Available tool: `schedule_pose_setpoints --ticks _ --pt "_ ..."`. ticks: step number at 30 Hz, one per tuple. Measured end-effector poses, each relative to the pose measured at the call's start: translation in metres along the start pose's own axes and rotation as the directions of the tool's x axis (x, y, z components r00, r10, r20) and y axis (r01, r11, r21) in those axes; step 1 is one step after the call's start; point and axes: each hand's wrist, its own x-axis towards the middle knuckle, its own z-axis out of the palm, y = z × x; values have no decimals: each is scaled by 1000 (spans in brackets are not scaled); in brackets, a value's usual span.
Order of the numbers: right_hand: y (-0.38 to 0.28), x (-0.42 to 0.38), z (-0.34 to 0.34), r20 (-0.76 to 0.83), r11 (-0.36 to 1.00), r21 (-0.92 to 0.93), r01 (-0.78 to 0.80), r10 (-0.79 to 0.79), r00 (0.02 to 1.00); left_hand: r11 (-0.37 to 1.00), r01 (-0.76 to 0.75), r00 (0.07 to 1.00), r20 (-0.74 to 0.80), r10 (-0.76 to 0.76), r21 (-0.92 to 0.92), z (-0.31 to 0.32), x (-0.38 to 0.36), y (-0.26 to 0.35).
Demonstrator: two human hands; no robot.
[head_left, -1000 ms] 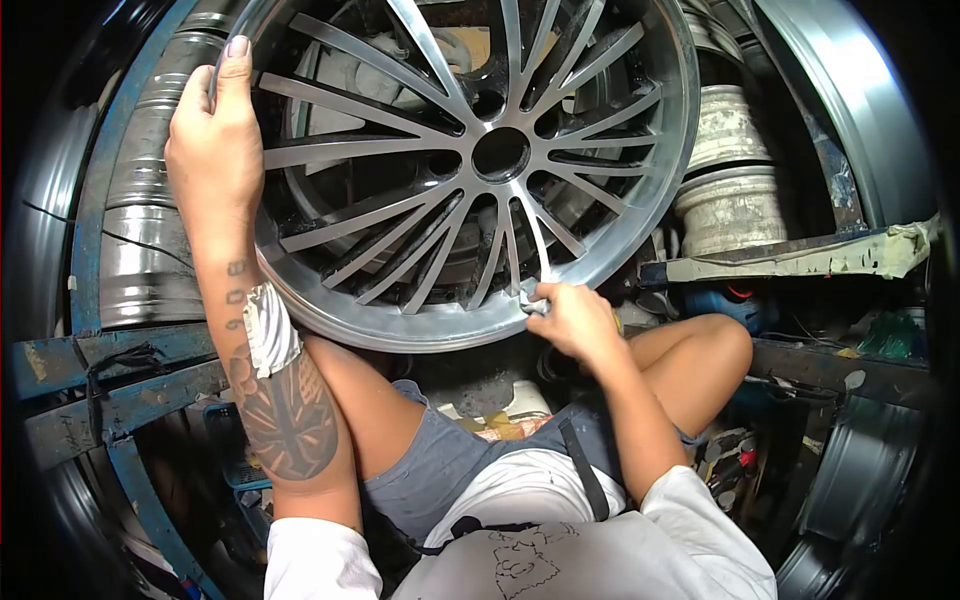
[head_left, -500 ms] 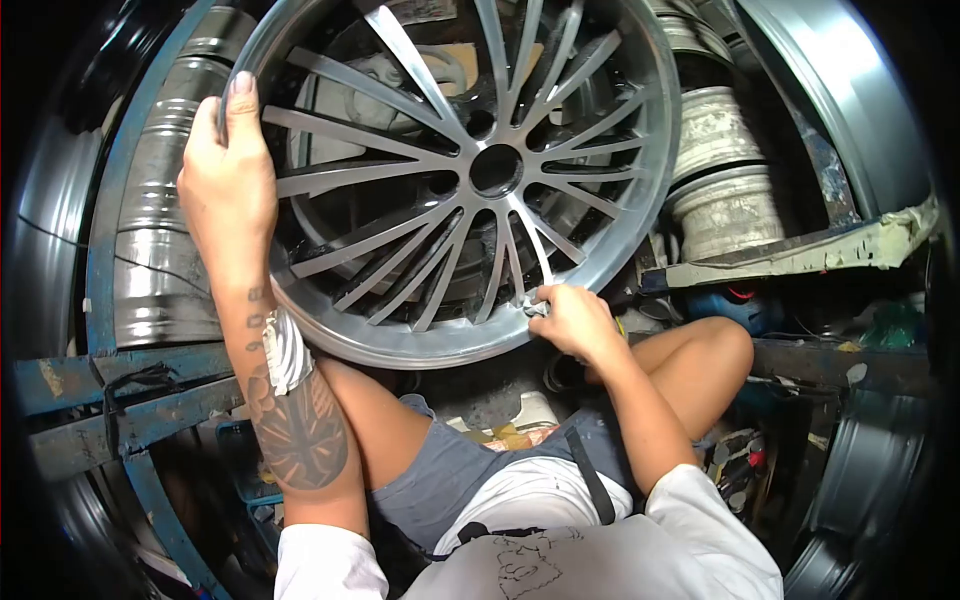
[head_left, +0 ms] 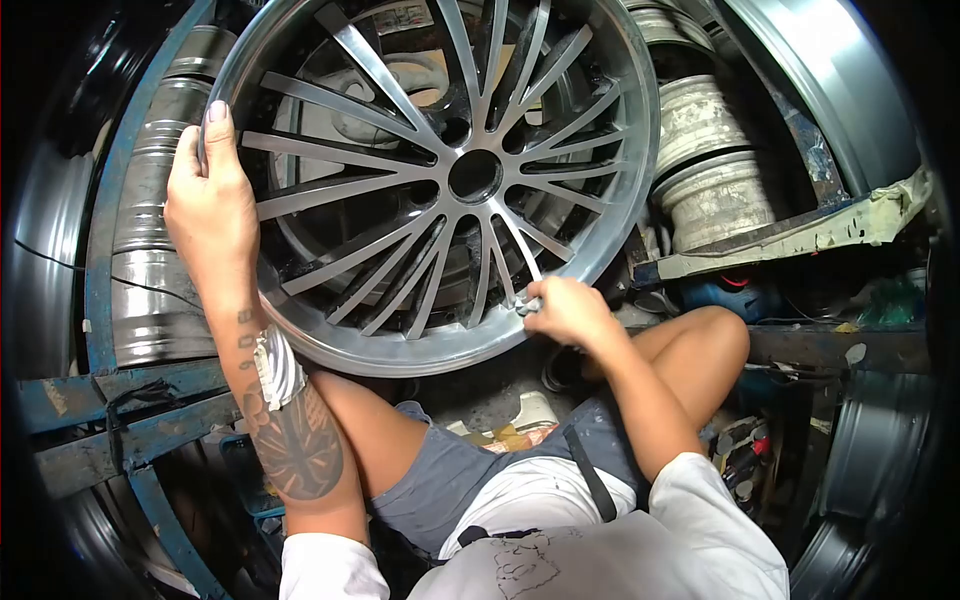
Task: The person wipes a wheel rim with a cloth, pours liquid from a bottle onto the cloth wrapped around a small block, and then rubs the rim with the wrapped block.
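The left hand [head_left: 213,205] grips the spoked wheel [head_left: 438,166] by its outer edge, thumb laid over the lip and fingers curled behind it. The wheel stands tilted in front of the person, spreading to the right of that hand and reaching over to the right hand [head_left: 568,312]. The right hand is bent round a small grey wad [head_left: 527,307], pinched in its fingers and pressed against the inside of the rim near the foot of a spoke; what the wad is made of, I can't tell.

Compared with a second ago, both hands have kept the same holds, but the left hand and the wheel sit lower in view, and the hub now lies nearer the right hand (the stacks at the sides have shifted too, so part of this may be the camera).

Beyond the left hand, on its outer side, are stacked metal rims [head_left: 150,315] behind a blue bar [head_left: 103,255]. Well to the right of the right hand, worn wheels [head_left: 715,205] stand piled above a tape-covered ledge [head_left: 790,250].
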Motion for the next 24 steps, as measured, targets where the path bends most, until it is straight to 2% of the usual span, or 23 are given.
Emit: schedule_pose_setpoints --ticks 1,3,5,7,8,9,11,12,13,15,16,17,19,21,22,24 --pt "8 6 -12 102 998 53 -29 23 995 1000 -5 1000 9 5 -25 -2 -1 1" --pt "8 6 -27 139 989 69 -131 120 983 1000 -29 1000 0 29 2 -3 0 2" --pt "-1 -4 -5 -11 995 -54 -84 83 996 1000 2 1000 4 -2 9 -4 -4 4" --pt "-10 -8 6 41 996 -58 -65 68 997 1000 -17 1000 -16 16 -8 -2 -5 6" --pt "1 -5 3 39 998 34 -47 45 998 1000 -27 999 -25 27 -11 -2 -7 5" --pt "13 4 -4 123 996 52 -75 68 990 1000 -29 1000 -8 29 -10 -3 -7 4" --pt "5 0 -23 151 983 87 -163 148 977 999 -31 999 14 31 -13 -5 -4 5" --pt "-1 -5 -13 29 996 -10 -88 89 996 999 -21 1000 14 21 -24 -5 -7 9" --pt "-9 -8 -2 6 996 -59 -66 66 998 1000 -21 1000 12 21 -18 -4 -6 11" --pt "-13 -9 2 43 997 -60 -41 44 998 1000 -20 1000 20 19 11 -5 -7 10" --pt "-2 -4 -3 52 998 49 -43 41 998 994 -102 993 -59 104 36 0 -6 5" --pt "7 5 -12 147 997 43 -67 60 987 996 -82 996 -21 83 36 -2 -6 1" --pt "3 1 -16 105 994 51 -96 90 990 999 -40 998 45 39 28 -6 -6 9" --pt "-10 -9 7 -15 997 -58 -55 54 998 996 -61 998 -3 61 59 -3 -4 7" --pt "-16 -12 14 -17 996 -71 -55 54 998 994 -68 997 -24 71 81 -1 -5 5" --pt "-2 -11 -2 0 996 24 -90 90 996 996 -79 997 20 78 43 -2 -5 6"
